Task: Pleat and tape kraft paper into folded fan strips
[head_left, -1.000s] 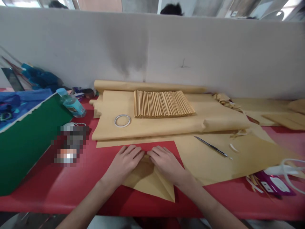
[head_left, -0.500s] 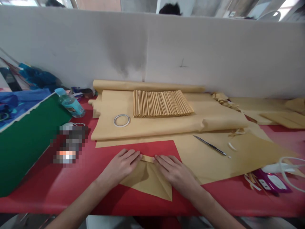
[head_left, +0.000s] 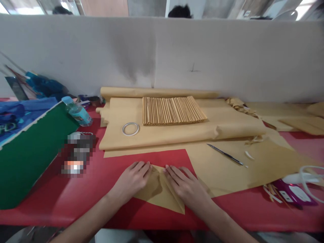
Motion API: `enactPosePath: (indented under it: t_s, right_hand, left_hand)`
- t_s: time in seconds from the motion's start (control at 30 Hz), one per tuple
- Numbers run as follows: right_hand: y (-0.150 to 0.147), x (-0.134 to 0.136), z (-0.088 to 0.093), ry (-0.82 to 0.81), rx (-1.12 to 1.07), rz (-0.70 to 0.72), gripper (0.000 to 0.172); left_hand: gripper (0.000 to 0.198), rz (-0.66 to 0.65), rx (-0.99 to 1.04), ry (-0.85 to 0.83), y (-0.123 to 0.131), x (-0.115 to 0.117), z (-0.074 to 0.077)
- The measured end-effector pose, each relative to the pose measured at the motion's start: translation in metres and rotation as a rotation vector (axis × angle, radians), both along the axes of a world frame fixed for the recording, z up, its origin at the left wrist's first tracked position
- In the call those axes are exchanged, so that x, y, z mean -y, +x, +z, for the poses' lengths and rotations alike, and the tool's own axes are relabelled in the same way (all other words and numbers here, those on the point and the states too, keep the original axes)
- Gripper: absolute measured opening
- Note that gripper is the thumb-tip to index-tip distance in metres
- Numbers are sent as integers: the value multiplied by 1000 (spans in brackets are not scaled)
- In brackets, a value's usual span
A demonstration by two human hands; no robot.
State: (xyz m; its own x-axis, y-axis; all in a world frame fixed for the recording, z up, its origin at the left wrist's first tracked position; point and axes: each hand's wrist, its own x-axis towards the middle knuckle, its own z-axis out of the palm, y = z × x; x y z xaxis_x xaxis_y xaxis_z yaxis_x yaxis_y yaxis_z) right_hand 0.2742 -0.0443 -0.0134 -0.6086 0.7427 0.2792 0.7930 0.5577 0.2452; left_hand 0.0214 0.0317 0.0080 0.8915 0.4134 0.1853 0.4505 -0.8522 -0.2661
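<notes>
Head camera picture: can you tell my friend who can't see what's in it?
Two bare hands, left hand and right hand, press flat on a folded piece of brown paper on a red table. Behind lie brown paper sheets with a pleated stack, a tape ring and a thin metal tool.

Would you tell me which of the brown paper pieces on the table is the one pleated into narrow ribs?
The pleated stack, lying on the broad folded brown paper beside the tape ring; the other pieces are smooth.
</notes>
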Motion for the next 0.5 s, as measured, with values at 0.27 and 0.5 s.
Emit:
enactPosePath:
  t_s: [0.27, 0.5]
  right_hand:
    - [-10, 0, 11, -33, -156, -57, 39]
    - [-39, -25, 16, -52, -260, -189, 26]
  left_hand:
    - [32, 107, 14, -86, 6, 4, 2]
    - [25, 373, 121, 3, 32, 45, -13]
